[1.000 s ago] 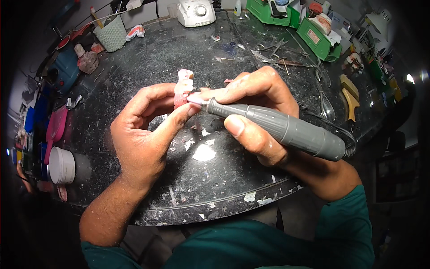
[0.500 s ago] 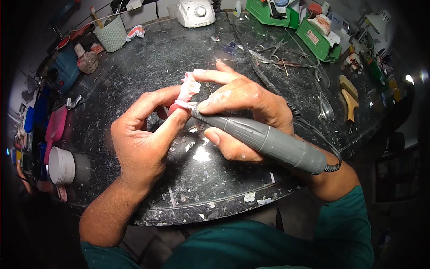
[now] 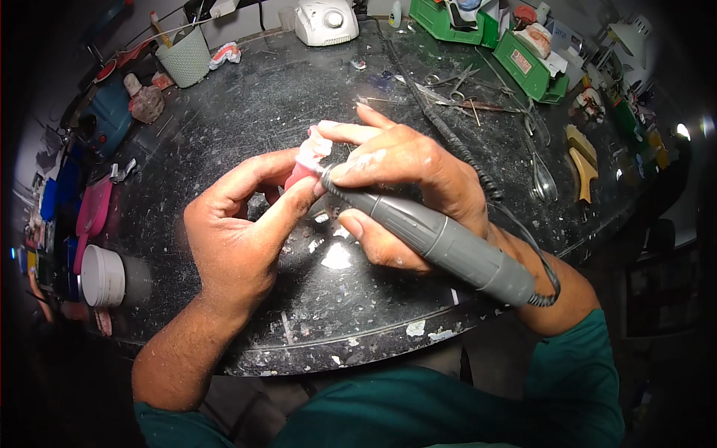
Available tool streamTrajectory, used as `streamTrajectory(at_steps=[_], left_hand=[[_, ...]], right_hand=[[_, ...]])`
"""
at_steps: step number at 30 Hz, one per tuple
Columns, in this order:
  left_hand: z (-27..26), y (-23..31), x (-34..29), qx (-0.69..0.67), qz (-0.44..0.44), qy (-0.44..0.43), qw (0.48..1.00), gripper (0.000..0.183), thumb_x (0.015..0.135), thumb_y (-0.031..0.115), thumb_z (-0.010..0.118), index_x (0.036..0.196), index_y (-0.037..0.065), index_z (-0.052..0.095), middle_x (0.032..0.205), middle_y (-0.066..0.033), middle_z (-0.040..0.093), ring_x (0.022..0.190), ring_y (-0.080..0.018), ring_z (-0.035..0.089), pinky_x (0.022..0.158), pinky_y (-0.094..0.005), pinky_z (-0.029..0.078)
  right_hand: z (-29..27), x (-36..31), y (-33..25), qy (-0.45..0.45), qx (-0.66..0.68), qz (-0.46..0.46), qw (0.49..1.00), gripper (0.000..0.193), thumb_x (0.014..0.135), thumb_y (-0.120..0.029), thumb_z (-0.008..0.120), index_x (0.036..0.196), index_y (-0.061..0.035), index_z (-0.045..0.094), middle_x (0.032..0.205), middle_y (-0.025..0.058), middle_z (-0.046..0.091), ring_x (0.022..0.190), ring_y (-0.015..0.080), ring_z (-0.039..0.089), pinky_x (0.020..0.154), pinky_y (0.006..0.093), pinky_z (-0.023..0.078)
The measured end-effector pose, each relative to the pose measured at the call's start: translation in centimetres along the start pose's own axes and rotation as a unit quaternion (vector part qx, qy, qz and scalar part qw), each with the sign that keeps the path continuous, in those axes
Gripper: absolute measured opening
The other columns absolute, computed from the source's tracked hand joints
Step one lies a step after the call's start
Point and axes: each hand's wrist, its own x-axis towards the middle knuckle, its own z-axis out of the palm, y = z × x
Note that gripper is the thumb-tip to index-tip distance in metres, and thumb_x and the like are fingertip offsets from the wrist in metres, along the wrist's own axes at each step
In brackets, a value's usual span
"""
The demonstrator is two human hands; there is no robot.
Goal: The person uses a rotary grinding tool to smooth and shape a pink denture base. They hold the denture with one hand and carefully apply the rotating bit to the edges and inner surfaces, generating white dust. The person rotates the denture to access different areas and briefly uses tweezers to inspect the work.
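Observation:
Between the thumb and fingers of my left hand is a pink denture with whitish teeth on its far side. My right hand grips a grey rotary handpiece like a thick pen, its tip angled up and left. That tip meets the denture's pink part close to my left thumb; the bit itself is mostly hidden. My right index finger reaches over to the denture's toothed end. A black coiled cord leaves the handpiece's back end and loops over my right wrist.
The dark, speckled bench curves around me. A white control box stands at the back. Scissors and metal tools lie right of centre, near green bins and a brush. At left are a white tub and a woven cup.
The denture has tilted in my left hand, showing more of its pink side. The handpiece's rear end has swung slightly down and left, and its cord has shifted with it.

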Motion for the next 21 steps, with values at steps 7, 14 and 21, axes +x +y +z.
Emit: streamTrajectory(at_steps=[7, 14, 21], left_hand=[[0.04, 0.14, 0.05, 0.000, 0.010, -0.006, 1.000, 0.024, 0.084, -0.001, 0.071, 0.109, -0.003, 0.069, 0.098, -0.0058, 0.071, 0.085, -0.0077, 0.062, 0.078, -0.0226, 0.049], [-0.07, -0.15, 0.02, 0.007, 0.019, -0.003, 1.000, 0.024, 0.084, 0.000, 0.072, 0.108, -0.002, 0.070, 0.098, -0.0056, 0.071, 0.085, -0.0073, 0.062, 0.077, -0.0220, 0.049], [-0.07, 0.00, 0.01, 0.030, 0.019, -0.008, 0.999, 0.025, 0.084, 0.001, 0.073, 0.108, -0.002, 0.070, 0.097, -0.0053, 0.071, 0.084, -0.0061, 0.061, 0.075, -0.0215, 0.048]], right_hand=[[-0.47, -0.08, 0.37, -0.026, 0.001, -0.016, 1.000, 0.042, 0.073, 0.001, 0.073, 0.113, -0.0035, 0.058, 0.106, 0.0138, 0.067, 0.118, 0.0412, 0.060, 0.112, 0.0601, 0.028], [-0.13, -0.04, 0.07, -0.006, 0.013, 0.004, 1.000, 0.040, 0.070, -0.005, 0.077, 0.107, -0.0094, 0.064, 0.110, 0.0072, 0.068, 0.117, 0.0251, 0.063, 0.109, 0.0585, 0.035], [-0.16, -0.06, 0.24, -0.004, -0.003, -0.003, 1.000, 0.039, 0.070, -0.005, 0.076, 0.107, -0.0089, 0.064, 0.111, 0.0081, 0.068, 0.114, 0.0270, 0.064, 0.107, 0.0564, 0.039]])
